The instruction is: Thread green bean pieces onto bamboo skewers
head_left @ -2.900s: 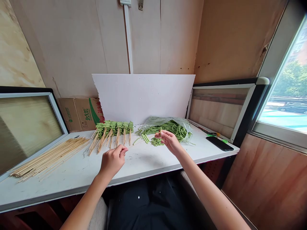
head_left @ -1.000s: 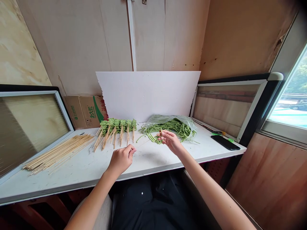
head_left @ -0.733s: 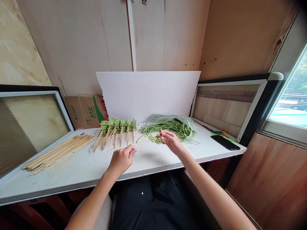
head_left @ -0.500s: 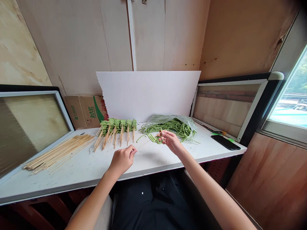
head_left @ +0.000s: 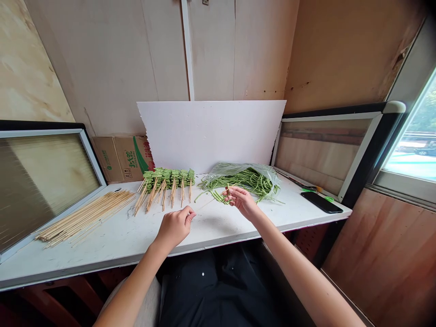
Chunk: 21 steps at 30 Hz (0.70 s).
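Observation:
My left hand [head_left: 176, 225] is closed around the end of a thin bamboo skewer [head_left: 207, 205], which slants up and right above the table. At the skewer's other end, my right hand [head_left: 241, 200] pinches a green long bean, mostly hidden by the fingers. Just behind that hand lie loose long beans [head_left: 217, 195], in front of a clear plastic bag [head_left: 267, 169] full of long beans [head_left: 250, 178]. Left of the bag, several finished bean skewers [head_left: 165, 178] are stacked in a row with their bare sticks toward me.
A fan of bare bamboo skewers [head_left: 86, 213] lies at the left of the white table [head_left: 143, 240]. A black phone [head_left: 321, 202] sits at the right edge. Behind stand a white board [head_left: 213, 134] and a cardboard box [head_left: 117, 159]. Framed glass panels [head_left: 323, 147] flank both sides.
Both hands stay almost in place, with the skewer still held between them. The whole view has shifted very slightly.

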### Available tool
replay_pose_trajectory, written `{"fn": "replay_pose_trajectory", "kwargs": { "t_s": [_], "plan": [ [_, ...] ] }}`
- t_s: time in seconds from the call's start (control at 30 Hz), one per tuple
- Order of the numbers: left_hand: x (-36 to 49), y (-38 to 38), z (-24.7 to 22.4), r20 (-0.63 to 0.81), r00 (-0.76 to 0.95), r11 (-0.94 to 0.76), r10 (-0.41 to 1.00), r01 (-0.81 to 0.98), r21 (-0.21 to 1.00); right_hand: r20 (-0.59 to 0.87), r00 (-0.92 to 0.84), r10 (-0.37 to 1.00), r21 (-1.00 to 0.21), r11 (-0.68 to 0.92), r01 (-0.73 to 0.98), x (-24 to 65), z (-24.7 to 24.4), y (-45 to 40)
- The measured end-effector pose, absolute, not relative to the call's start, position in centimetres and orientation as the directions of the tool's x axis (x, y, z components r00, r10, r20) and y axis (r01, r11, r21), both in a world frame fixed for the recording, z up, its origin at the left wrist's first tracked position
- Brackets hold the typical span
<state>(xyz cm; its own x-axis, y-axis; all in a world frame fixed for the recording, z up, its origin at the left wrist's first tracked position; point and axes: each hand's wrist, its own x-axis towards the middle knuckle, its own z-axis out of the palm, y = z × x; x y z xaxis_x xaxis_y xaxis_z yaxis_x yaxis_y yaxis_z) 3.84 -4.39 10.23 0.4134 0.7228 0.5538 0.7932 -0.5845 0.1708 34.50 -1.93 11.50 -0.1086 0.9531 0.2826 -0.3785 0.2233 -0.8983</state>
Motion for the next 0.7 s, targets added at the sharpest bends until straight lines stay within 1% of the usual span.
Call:
{"fn": "replay_pose_trajectory", "kwargs": {
  "t_s": [0.7],
  "plan": [
    [3.74, -4.09, 9.90, 0.540, 0.411, -0.571, 0.735, 0.804, 0.165, 0.281, -0.119, 0.952, -0.898, 0.218, -0.382, 34.37, 11.31, -1.84]
  ]
}}
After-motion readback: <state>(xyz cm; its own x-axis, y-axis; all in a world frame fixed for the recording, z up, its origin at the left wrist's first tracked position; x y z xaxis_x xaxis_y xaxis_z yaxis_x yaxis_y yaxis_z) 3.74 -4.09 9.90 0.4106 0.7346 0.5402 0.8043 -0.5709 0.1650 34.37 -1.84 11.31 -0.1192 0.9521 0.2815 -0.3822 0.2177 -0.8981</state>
